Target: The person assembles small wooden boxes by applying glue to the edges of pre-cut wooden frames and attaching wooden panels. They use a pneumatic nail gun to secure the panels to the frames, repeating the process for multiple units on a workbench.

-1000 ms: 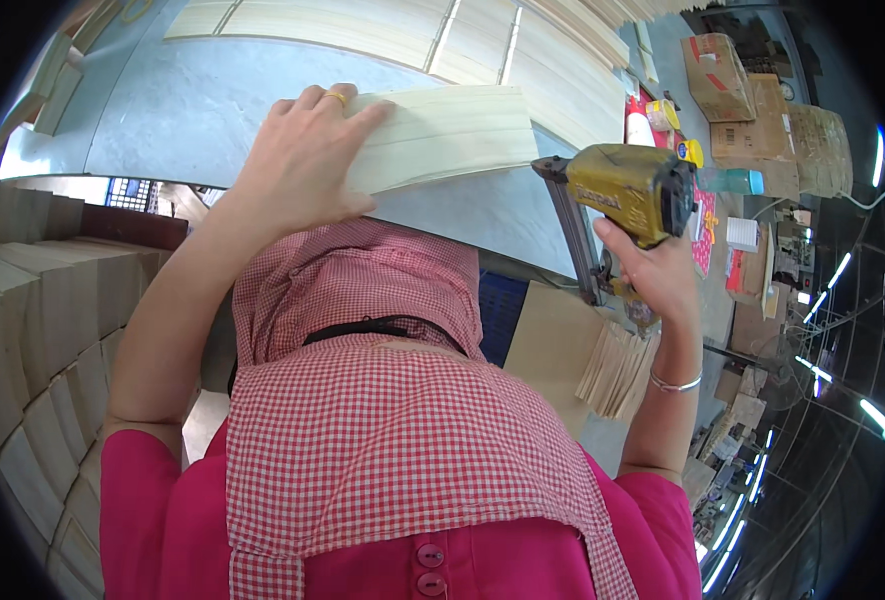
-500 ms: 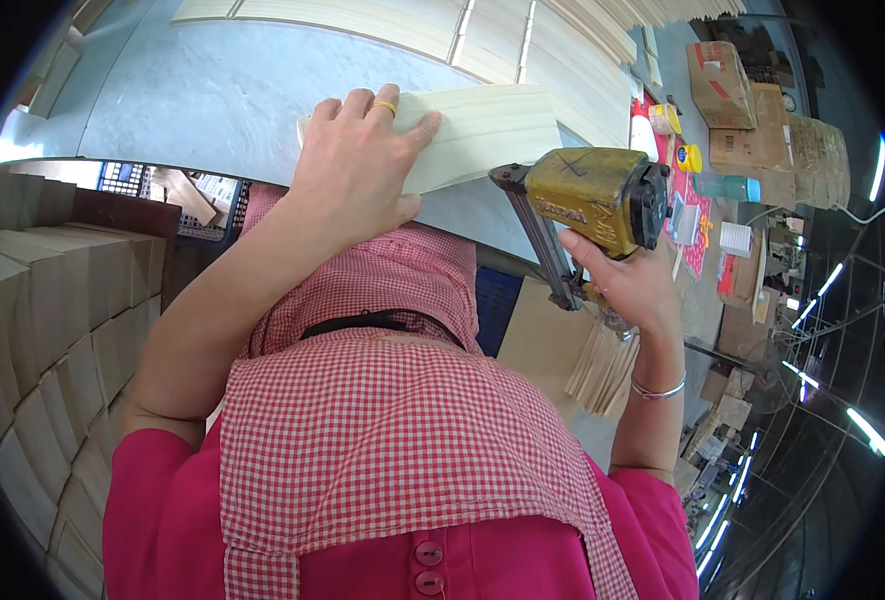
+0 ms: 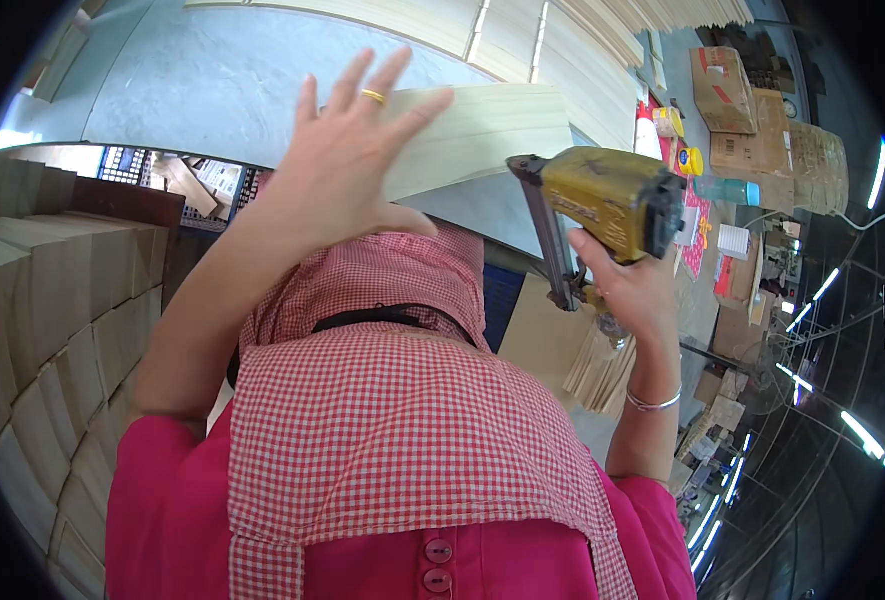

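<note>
A pale wooden board [image 3: 498, 130] lies at the near edge of the grey worktable [image 3: 193, 95]. Over its left end my left hand [image 3: 348, 165] is raised with its fingers spread, a gold ring on one of them, and nothing is in it. My right hand [image 3: 638, 290] is wrapped round the handle of a yellow-and-black pneumatic nail gun [image 3: 608, 195]. The gun's nose is just off the board's right end, and its slanted magazine comes down toward me. Part of the board is hidden behind my left hand.
Several wooden panels [image 3: 523, 40] lie along the table's far side. Stacked wooden blocks [image 3: 73, 290] stand at my left. Cardboard boxes [image 3: 723, 90], a yellow-lidded jar [image 3: 690, 160] and a teal bottle [image 3: 728, 190] are at the right. A plastic crate [image 3: 198, 185] holds wood offcuts below the table.
My left hand has lifted off the board and spread its fingers, shifting slightly left. The nail gun has moved a little to the right, still in my right hand.
</note>
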